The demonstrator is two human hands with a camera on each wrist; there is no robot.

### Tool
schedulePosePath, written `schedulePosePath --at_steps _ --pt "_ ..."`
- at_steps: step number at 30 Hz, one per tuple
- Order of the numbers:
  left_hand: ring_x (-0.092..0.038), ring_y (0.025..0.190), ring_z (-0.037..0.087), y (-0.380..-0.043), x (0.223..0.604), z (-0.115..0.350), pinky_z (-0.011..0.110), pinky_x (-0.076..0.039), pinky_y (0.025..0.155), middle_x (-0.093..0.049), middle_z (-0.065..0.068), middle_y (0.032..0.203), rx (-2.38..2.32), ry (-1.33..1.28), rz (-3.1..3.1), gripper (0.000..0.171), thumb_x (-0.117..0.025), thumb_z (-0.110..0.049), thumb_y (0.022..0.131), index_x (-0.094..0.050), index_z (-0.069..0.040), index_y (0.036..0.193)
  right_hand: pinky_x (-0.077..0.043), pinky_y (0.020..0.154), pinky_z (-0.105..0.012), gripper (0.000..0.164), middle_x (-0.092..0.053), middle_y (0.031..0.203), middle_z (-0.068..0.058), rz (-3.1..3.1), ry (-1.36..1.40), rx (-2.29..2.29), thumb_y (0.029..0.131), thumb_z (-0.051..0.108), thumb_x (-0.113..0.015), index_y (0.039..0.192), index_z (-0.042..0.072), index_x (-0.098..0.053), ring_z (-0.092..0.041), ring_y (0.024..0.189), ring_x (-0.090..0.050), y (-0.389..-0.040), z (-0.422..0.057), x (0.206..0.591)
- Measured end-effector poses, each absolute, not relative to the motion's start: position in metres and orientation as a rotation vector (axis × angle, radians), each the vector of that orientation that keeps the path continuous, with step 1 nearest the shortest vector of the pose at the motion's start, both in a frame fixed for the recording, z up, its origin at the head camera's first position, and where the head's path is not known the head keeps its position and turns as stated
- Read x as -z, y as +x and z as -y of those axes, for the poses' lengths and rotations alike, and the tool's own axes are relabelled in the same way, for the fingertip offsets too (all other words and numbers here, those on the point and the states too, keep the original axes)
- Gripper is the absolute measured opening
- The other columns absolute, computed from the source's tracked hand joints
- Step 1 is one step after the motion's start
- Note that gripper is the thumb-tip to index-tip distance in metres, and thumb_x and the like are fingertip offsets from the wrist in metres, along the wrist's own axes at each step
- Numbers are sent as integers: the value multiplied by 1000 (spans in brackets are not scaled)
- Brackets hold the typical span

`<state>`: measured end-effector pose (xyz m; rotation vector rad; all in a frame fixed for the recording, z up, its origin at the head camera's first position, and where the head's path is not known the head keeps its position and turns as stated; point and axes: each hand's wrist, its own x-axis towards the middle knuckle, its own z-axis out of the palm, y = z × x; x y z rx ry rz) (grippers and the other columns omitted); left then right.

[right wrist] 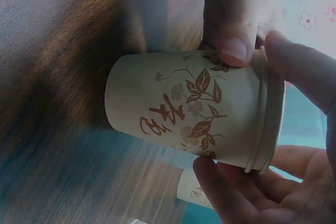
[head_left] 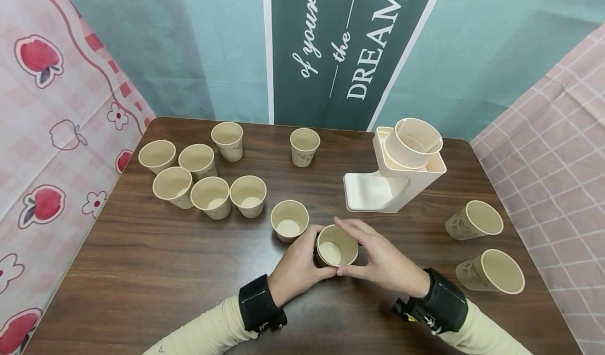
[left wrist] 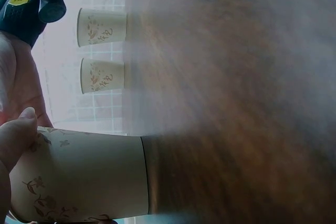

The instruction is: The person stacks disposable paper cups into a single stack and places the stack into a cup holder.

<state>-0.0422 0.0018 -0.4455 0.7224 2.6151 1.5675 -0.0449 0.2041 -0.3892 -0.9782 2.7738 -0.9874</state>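
A pair of beige paper cups [head_left: 336,243], one nested in the other, stands upright near the middle of the table. Two rims show close together in the right wrist view, where brown leaf prints run along the outer cup [right wrist: 184,103]. My left hand [head_left: 299,261] grips the outer cup from the left, its thumb on the near side. From the right, my right hand [head_left: 385,258] holds the cups near the rim between thumb and fingers. Just beyond my left hand stands another paper cup [head_left: 290,220], apart from the pair.
Several upright paper cups [head_left: 211,197] stand at the left. One cup [head_left: 304,147] is at the back. A cream stand [head_left: 410,179] with a round holder [head_left: 412,142] on top occupies the back right. Two cups [head_left: 465,223] [left wrist: 102,75] stand near the right edge.
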Motion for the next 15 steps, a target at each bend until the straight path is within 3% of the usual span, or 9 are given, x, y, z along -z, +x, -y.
schedulePosePath --at_steps 9,15 --pt "-58 109 17 -43 445 -2 31 -46 94 -61 6 118 -1550 696 -2607 73 -82 -38 68 -48 -8 125 -51 89 -35 84 -49 137 -6 -2765 -949 1093 77 41 -74 147 10 -37 -22 116 -54 -40 -208 384" --pt "-58 107 15 -42 446 -2 30 -46 93 -60 2 117 -1550 696 -2618 77 -79 -50 67 -48 -11 125 -52 88 -36 77 -50 135 -5 -2753 -894 1186 80 32 -73 145 11 -39 -20 118 -52 -36 -218 378"
